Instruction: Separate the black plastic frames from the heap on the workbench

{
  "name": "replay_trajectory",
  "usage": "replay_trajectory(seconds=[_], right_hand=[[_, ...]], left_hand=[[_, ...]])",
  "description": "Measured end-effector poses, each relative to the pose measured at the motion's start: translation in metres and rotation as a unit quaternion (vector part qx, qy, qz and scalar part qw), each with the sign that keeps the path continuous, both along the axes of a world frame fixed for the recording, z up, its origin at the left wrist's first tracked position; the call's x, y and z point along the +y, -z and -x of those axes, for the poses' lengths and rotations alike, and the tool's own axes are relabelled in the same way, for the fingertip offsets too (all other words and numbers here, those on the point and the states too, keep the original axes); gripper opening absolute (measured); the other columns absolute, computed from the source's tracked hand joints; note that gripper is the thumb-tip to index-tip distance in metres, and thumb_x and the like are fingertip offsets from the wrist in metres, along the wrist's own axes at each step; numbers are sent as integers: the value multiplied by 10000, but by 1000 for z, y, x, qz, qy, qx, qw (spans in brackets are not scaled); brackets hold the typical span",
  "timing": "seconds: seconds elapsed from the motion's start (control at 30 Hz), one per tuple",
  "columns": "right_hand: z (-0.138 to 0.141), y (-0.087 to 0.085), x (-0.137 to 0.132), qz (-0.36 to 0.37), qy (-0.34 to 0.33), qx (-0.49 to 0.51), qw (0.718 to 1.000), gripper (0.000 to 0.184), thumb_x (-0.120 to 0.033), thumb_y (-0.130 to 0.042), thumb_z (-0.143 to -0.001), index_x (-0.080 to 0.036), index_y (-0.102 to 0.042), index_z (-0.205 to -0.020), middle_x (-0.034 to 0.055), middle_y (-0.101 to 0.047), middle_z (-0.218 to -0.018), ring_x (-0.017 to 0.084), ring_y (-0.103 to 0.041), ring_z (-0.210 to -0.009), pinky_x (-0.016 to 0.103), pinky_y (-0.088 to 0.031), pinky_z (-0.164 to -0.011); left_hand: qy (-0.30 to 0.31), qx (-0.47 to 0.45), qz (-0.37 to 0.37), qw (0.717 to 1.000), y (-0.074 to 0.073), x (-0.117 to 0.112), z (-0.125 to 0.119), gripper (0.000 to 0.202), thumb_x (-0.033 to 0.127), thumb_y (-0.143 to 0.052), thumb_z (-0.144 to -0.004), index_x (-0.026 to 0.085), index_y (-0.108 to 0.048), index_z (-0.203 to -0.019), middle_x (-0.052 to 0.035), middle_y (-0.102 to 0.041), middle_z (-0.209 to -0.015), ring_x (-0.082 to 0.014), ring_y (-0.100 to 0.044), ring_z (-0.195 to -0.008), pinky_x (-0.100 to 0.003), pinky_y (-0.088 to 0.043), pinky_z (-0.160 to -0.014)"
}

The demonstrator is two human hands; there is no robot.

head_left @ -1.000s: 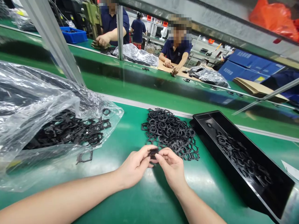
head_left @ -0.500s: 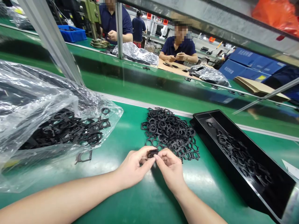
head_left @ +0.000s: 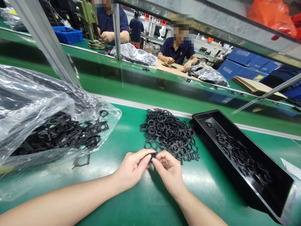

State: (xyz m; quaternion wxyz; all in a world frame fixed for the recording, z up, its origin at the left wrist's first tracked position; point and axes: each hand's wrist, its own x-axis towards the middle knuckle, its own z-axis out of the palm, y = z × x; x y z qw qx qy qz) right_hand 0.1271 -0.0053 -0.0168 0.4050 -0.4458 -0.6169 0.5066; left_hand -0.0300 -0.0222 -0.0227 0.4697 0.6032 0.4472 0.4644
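Note:
Between my two hands is a small black plastic part (head_left: 153, 155), mostly covered by fingers, so its full shape is hidden. My left hand (head_left: 134, 168) pinches it from the left with thumb and forefinger. From the other side, the thumb and curled fingers of my right hand (head_left: 169, 171) grip the same part. Just beyond my fingertips lies a heap of black ring-shaped plastic parts (head_left: 168, 133). A single black frame-like part (head_left: 81, 160) rests on the green table (head_left: 113, 204), left of my hands.
A clear plastic bag (head_left: 35, 103) of black parts spreads over the left side. On the right stands a long black tray (head_left: 237, 185) holding several black parts. A metal post (head_left: 47, 44) rises at the left. Across the green partition, two people sit working at another bench.
The black part has turned between my fingers and now shows less. My hands have shifted slightly left in the picture, as has the whole view. The person opposite has moved their hands apart.

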Motion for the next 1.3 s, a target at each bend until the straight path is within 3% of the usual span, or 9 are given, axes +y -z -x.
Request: replay_trajectory(seconds=[0.13, 0.4, 0.53, 0.73, 0.83, 0.93, 1.03, 1.2, 1.3], right_hand=[[-3, -2, 0, -74, 26, -9, 997, 55, -236, -581, -836, -182, -581, -827, 16, -507, -786, 116, -481, -620, 245, -404, -548], [-3, -6, -1, -169, 36, -54, 983, 64, -159, -561, -841, -185, -595, -793, 22, -526, -751, 138, -512, -665, 259, -417, -575], [-4, -6, -2, -138, 40, -17, 989, 27, -185, -563, -845, -194, -587, -835, 33, -521, -816, 141, -522, -694, 262, -442, -594], [-5, -9, 3, -58, -24, 42, 997, 100, -242, -547, -850, -177, -600, -796, 45, -514, -822, 148, -526, -710, 260, -463, -596], [-8, -12, 8, -82, -28, 20, 996, 113, -235, -555, -839, -177, -589, -749, 36, -517, -773, 147, -514, -689, 264, -452, -597], [-10, -17, 12, -138, -30, -29, 989, 105, -210, -563, -826, -181, -582, -727, 38, -541, -734, 159, -520, -687, 282, -446, -612], [-10, -20, 12, -187, -40, -76, 979, 76, -169, -566, -812, -184, -592, -742, 43, -563, -730, 169, -533, -693, 297, -451, -628], [-9, -19, 7, -216, -45, -83, 972, 73, -133, -567, -810, -187, -609, -784, 43, -585, -752, 169, -560, -722, 306, -469, -670], [-10, -18, 6, -195, -25, -70, 978, 46, -169, -605, -796, -186, -604, -839, 44, -580, -787, 163, -551, -712, 296, -473, -647]], left_hand=[[8, -54, 25, 998, -3, -1, -1, 274, 274, -448, -909, 199, -609, -1117, -27, -666, -980, -120, -668, -749, -219, -588, -675], [28, -57, 24, 998, -7, -2, 0, 268, 254, -451, -911, 184, -602, -1120, -39, -678, -986, -119, -685, -716, -213, -587, -684], [42, -53, -25, 997, -8, -1, 2, 272, 209, -453, -909, 215, -597, -1140, -30, -681, -991, -113, -683, -741, -197, -579, -686], [67, -43, -62, 995, -12, 0, 3, 289, 182, -437, -911, 211, -594, -1151, -36, -701, -949, -116, -680, -702, -196, -574, -639], [68, 18, -70, 995, -12, 3, 5, 301, 187, -435, -912, 225, -584, -1169, -41, -697, -980, -144, -679, -790, -237, -571, -702], [25, 111, -163, 980, -10, 8, 10, 294, 175, -526, -868, 214, -600, -1150, -64, -686, -1031, -177, -645, -924, -287, -534, -823], [12, 156, -223, 962, -7, 11, 13, 284, 140, -545, -852, 188, -611, -1123, -72, -697, -949, -160, -652, -837, -259, -532, -761], [30, 170, -189, 967, -6, 6, 11, 304, 120, -516, -860, 207, -598, -1140, -48, -711, -905, -150, -664, -775, -242, -531, -709], [-8, 111, -124, 986, -7, 2, 7, 247, 134, -548, -842, 206, -629, -1064, -33, -715, -905, -142, -676, -746, -223, -542, -685]])
